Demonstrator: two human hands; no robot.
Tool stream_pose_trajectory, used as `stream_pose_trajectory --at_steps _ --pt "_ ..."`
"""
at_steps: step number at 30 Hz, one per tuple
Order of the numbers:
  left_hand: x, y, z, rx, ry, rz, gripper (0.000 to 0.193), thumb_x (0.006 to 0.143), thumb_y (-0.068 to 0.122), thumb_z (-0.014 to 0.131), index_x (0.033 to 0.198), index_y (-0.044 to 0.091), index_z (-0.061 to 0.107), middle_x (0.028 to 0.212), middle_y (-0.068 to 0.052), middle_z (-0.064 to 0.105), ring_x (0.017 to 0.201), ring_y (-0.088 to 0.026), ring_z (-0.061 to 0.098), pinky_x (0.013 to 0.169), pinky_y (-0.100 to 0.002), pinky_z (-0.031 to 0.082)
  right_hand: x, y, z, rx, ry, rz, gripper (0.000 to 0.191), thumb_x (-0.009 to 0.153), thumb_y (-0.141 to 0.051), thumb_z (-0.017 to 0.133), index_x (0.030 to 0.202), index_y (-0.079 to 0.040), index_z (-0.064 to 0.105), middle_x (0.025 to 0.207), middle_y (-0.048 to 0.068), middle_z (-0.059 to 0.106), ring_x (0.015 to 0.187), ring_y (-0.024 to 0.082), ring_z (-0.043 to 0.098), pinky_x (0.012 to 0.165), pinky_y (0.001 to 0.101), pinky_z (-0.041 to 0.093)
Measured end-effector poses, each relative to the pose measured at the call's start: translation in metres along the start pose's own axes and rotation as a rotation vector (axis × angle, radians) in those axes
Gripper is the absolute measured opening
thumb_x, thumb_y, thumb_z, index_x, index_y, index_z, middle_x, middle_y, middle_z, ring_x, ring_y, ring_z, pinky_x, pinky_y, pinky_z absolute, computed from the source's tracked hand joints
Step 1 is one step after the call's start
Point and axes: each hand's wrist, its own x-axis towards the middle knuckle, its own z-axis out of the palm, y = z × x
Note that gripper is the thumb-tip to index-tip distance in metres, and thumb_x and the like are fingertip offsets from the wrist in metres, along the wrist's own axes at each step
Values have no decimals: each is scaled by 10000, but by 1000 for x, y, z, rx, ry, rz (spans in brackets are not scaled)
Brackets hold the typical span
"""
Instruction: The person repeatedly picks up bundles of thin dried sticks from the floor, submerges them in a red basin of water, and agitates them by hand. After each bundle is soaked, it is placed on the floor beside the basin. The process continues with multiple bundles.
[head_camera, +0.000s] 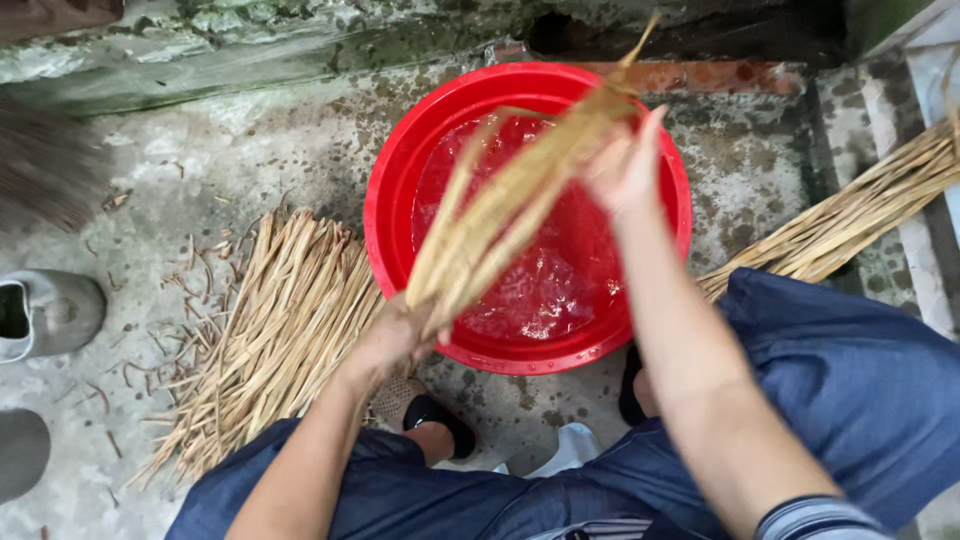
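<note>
A bundle of dried leaves (510, 205) is gripped over the red water basin (395, 215) by 2 closed hands — left hand (392, 335) low, right hand (625, 165) high — and is best kept taut above the water

The basin (395, 190) is solid bright red, unpatterned. The bundle of leaf strips (500, 215) and the floor pile (275, 335) are pale straw-tan with lengthwise streaks. The trousers (850, 370) are plain blue, the cuff (815, 520) grey-and-white striped, and the concrete floor (200, 165) mottled grey with dark blotches.
</note>
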Motion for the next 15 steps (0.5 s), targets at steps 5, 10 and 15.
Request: stream_pose_trajectory --at_steps 5,10,15 --pt "61 -23 7 -74 151 -151 321 1037 338 518 947 46 618 563 -3 510 362 -94 354 317 -273 268 -66 150 75 -290 -72 218 449 934 -387 594 1328 -181 534 1201 99 653 1101 237 660 1086 505 478" --pt "78 -61 50 547 103 -134 422 1015 395 643 1077 -22 667 668 -32 597 535 -117 531 462 -302 420 -58 158 56 -500 63 453 260 895 8 710 1132 25 605 909 166 677 651 235 695 634 380 600" --pt "34 -64 84 537 62 569 436 995 100 555 1408 -34 511 1029 -207 695 895 -313 684 729 -397 540 21 76 -11 -402 231 215 177 952 -175 657 1047 -28 628 714 24 577 491 104 518 423 269 526"
